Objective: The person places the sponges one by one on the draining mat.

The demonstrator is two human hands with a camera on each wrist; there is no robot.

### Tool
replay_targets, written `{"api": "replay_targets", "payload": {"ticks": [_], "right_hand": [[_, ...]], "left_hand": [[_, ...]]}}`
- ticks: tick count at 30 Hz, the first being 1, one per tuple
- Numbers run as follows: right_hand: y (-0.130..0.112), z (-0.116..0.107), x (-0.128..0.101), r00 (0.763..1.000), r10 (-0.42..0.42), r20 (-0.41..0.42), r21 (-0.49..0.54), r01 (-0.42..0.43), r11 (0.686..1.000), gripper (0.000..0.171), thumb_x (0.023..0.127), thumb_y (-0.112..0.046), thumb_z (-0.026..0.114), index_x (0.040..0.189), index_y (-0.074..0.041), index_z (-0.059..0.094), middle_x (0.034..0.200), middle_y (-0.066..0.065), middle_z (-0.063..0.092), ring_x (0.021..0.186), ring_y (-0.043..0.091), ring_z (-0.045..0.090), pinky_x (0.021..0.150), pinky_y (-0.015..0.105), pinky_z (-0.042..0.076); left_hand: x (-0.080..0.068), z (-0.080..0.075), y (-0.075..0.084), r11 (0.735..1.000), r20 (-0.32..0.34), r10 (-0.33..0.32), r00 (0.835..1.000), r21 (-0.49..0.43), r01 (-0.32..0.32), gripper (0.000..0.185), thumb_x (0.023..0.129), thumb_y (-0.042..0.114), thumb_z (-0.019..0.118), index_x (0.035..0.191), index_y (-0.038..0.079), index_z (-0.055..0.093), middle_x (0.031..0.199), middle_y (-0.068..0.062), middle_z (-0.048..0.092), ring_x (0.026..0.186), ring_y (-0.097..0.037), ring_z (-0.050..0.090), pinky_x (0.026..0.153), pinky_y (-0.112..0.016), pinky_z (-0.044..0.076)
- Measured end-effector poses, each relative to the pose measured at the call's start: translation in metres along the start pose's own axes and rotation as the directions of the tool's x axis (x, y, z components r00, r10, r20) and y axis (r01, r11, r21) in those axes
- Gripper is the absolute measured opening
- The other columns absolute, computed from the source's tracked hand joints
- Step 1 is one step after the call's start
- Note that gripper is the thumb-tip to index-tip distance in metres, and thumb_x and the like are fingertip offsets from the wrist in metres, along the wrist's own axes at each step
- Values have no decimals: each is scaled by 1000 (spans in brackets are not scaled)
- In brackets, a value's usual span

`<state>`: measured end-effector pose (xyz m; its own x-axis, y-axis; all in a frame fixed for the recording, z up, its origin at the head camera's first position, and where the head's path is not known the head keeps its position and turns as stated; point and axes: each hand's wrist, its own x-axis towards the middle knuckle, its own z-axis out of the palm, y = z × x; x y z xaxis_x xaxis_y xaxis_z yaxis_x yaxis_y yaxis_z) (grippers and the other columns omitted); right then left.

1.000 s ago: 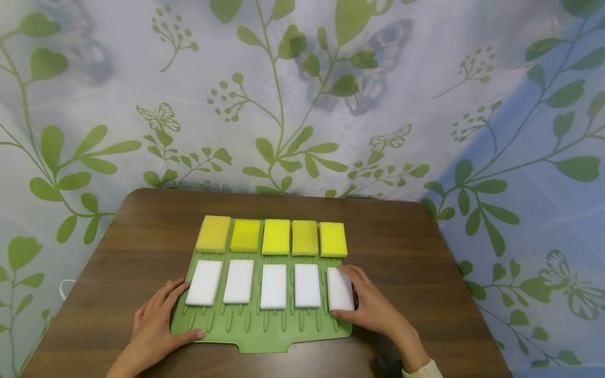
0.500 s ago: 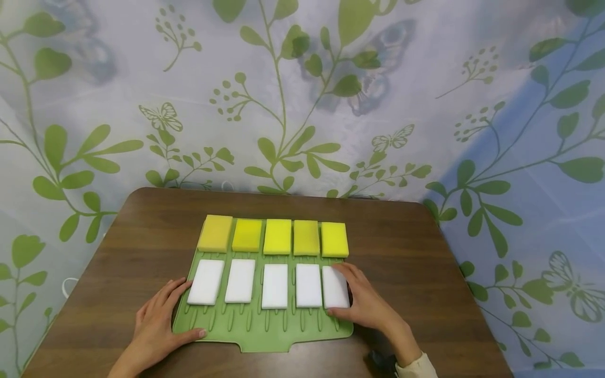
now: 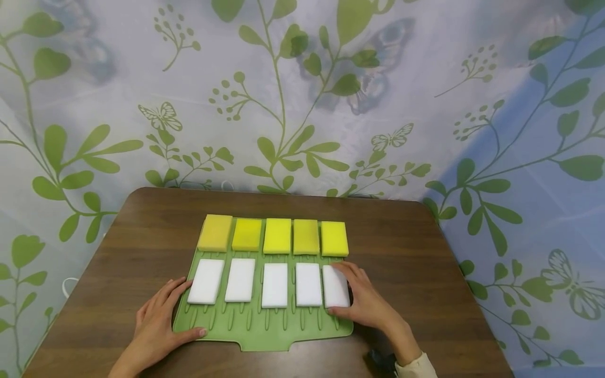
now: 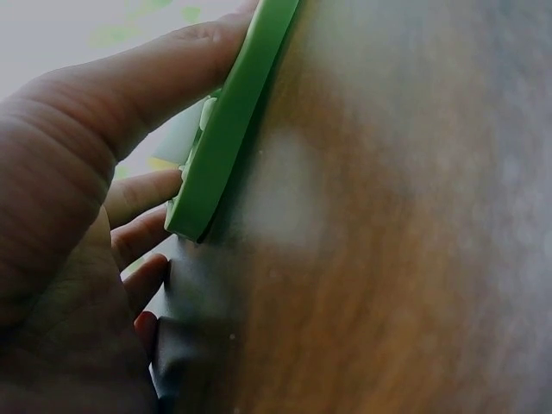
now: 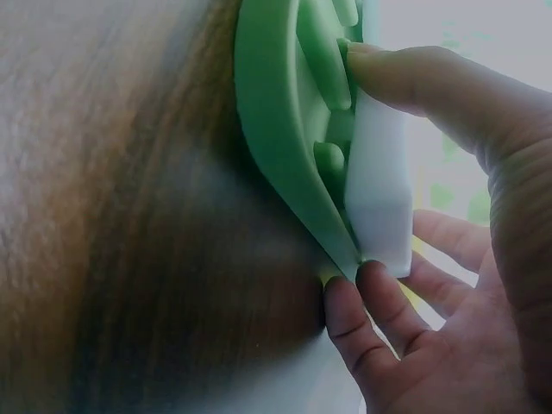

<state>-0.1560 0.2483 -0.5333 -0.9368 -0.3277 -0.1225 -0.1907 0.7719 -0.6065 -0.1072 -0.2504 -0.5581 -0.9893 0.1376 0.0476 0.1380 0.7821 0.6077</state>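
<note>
A green ribbed draining mat (image 3: 264,338) lies on the table, bearing a back row of yellow sponges (image 3: 277,236) and a front row of white sponges (image 3: 274,286). My right hand (image 3: 366,302) spans the rightmost white sponge (image 3: 334,286), thumb at its near end and fingers at its far end. In the right wrist view that sponge (image 5: 379,181) lies on the mat's ribs between thumb and fingers. My left hand (image 3: 156,320) rests at the mat's near left corner, its fingers fairly straight along the side. Its thumb (image 4: 172,73) touches the green edge (image 4: 228,129).
The brown wooden table (image 3: 402,231) extends beyond the mat on both sides and behind it. A leaf-patterned curtain (image 3: 302,105) hangs behind the table and on the right. A dark object (image 3: 380,362) shows beneath my right wrist.
My right hand has shifted the rightmost white sponge slightly left, closer to its neighbour, and straightened it. It then stays still. The left hand keeps its place at the mat's corner.
</note>
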Motion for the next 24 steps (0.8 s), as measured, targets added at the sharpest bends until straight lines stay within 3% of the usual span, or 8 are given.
{"api": "replay_targets", "payload": {"ticks": [8, 14, 16, 21, 24], "right_hand": [[2, 1, 1, 1000, 1, 9, 5, -1, 1000, 107, 78, -56, 94, 165, -30, 39, 168, 3, 38, 139, 29, 46, 100, 54, 52], [5, 0, -5, 1000, -18, 13, 26, 18, 1000, 118, 74, -60, 95, 169, -32, 31, 173, 6, 30, 150, 37, 42, 106, 64, 50], [5, -1, -8, 1000, -17, 13, 45, 17, 999, 121, 74, -61, 95, 170, -31, 29, 175, 7, 28, 145, 35, 46, 104, 60, 53], [9, -4, -20, 1000, 17, -8, 106, -16, 994, 125, 76, -57, 96, 173, -27, 22, 174, 7, 28, 122, 21, 54, 94, 35, 58], [15, -7, -30, 997, 57, -46, 128, -50, 990, 116, 83, -56, 91, 173, -28, 22, 172, 7, 32, 126, 23, 59, 97, 39, 59]], "left_hand": [[-1, -3, 0, 1000, 8, -10, 1000, 15, 10, 111, 70, 57, 97, 162, 24, 44, 168, -15, 38, 149, -52, 34, 102, -71, 25], [-1, -3, 2, 1000, 4, 6, 1000, 8, -6, 110, 70, 56, 98, 161, 24, 45, 168, -16, 39, 150, -51, 34, 101, -71, 25], [-1, -2, 2, 1000, 0, 11, 1000, 5, -11, 109, 70, 56, 98, 161, 23, 46, 167, -16, 39, 150, -51, 34, 101, -71, 25], [0, 0, 1, 1000, -10, 12, 1000, 4, -12, 109, 70, 57, 97, 161, 24, 46, 168, -15, 39, 150, -52, 35, 101, -71, 25], [0, 0, 0, 1000, -12, 7, 1000, -8, -7, 109, 71, 57, 97, 162, 25, 46, 168, -16, 38, 149, -52, 36, 102, -72, 24]]}}
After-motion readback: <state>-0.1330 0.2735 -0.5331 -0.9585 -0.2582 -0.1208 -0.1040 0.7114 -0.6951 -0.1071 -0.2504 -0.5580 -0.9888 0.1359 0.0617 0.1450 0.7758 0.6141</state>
